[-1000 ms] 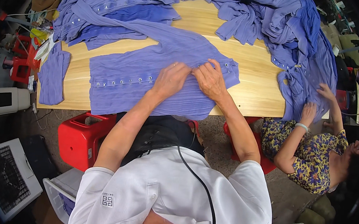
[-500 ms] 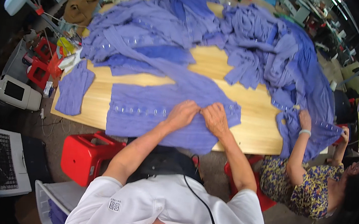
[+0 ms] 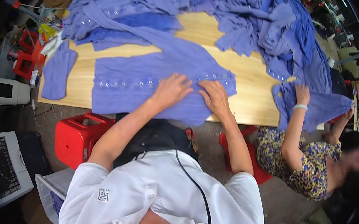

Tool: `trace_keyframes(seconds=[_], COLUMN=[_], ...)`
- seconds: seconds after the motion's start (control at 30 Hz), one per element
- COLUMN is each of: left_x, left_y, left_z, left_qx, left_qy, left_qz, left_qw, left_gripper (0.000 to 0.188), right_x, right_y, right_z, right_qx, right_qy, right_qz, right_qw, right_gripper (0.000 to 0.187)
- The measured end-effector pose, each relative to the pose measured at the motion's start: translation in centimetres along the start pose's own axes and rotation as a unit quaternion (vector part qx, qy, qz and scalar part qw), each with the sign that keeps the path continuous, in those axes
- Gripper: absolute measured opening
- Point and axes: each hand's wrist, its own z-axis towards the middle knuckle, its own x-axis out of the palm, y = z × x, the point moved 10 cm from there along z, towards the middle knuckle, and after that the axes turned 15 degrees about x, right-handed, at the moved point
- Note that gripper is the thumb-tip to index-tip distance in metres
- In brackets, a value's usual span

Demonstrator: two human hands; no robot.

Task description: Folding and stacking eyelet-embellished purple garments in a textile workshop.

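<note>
A blue-purple garment [image 3: 124, 95] lies spread on the table before me, a row of small shiny buttons or fasteners running along it. My left hand [image 3: 173, 90] rests on the fabric just below this row, its fingers slightly apart. To its right, my right hand [image 3: 215, 97] touches the cloth with thumb and fingers spread. Between the hands is a narrow gap of cloth, and I see nothing held in either.
Heaped garments of the same colour [image 3: 267, 29] cover the far side of the wooden table [image 3: 250, 106]. A small folded piece [image 3: 59, 73] lies at the left. At the right, a co-worker [image 3: 297, 155] handles similar cloth. Red stools [image 3: 73, 140] stand below the near edge.
My hands have gone from nearly meeting with pinched fingers to lying apart on the cloth. The fastener row now runs in plain sight between them. The whole view has shifted.
</note>
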Motion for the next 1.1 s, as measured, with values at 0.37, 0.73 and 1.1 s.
trace_keyframes(seconds=[0.37, 0.73, 1.1], left_x=[3.6, 3.1, 4.2], left_y=[1.5, 2.5, 1.8], left_z=[2.1, 2.6, 0.9], left_qx=[-0.137, -0.089, -0.084], left_qy=[0.012, -0.135, -0.111], left_qz=[-0.002, -0.064, -0.160], left_qw=[0.991, 0.985, 0.977], left_gripper=[0.016, 0.005, 0.009], right_x=[0.6, 0.0, -0.3], right_y=[-0.7, -0.6, 0.3], right_z=[-0.5, 1.6, 1.2], right_qx=[0.037, -0.044, -0.023], right_qy=[-0.065, -0.095, -0.060], right_qz=[-0.071, -0.117, -0.093], right_qw=[0.995, 0.988, 0.994], right_gripper=[0.016, 0.008, 0.008])
